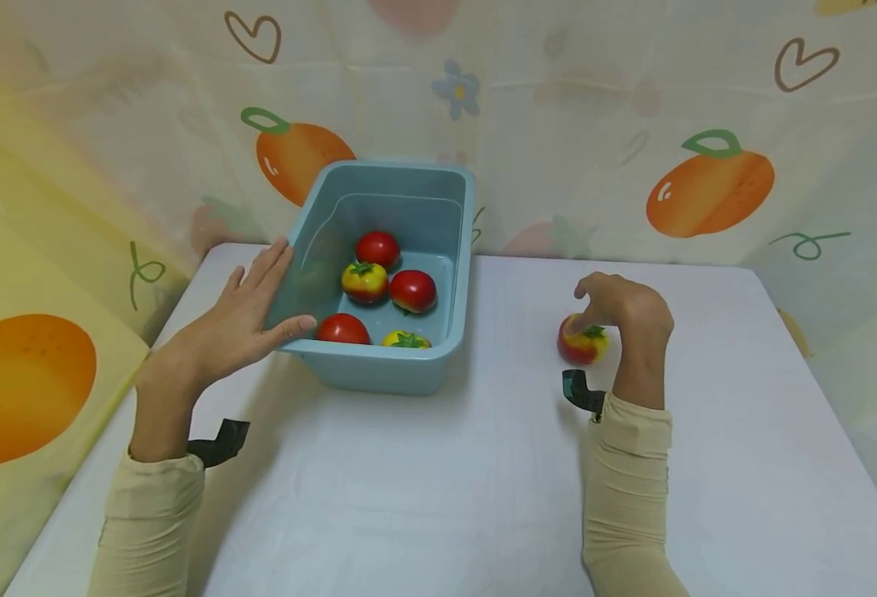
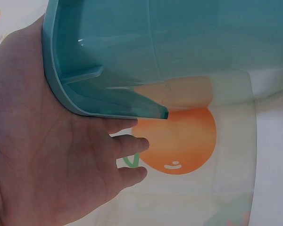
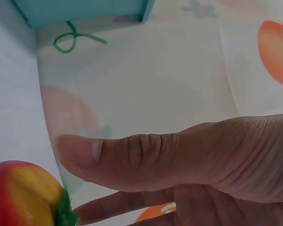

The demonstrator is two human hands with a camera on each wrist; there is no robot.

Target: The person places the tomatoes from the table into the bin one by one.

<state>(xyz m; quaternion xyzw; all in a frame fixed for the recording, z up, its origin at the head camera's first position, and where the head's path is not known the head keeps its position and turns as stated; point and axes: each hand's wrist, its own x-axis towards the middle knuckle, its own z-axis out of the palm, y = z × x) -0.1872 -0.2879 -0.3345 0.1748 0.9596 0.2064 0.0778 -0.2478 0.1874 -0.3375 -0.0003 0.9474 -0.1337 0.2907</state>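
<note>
My left hand point(image 1: 240, 327) rests against the left rim of a blue-grey plastic bin point(image 1: 379, 371), its fingers straight and the thumb lying at the near corner. In the left wrist view the palm point(image 2: 61, 141) touches the outside of the rim. Inside the bin lie several tomatoes, some red point(image 1: 412, 291), some yellow-red point(image 1: 365, 283) with green tops. My right hand point(image 1: 628, 307) hovers over a red-and-yellow tomato point(image 1: 593, 347) on the table. In the right wrist view the thumb point(image 3: 132, 157) stands apart from this tomato point(image 3: 23, 195), with a finger passing behind its green top.
A white-covered table point(image 1: 438, 489) bears the bin and the single tomato to its right. Behind stands a curtain point(image 1: 558, 166) printed with oranges, hearts and flowers, close to the bin's back. Small dark mounts point(image 1: 220, 442) stick out at both wrists.
</note>
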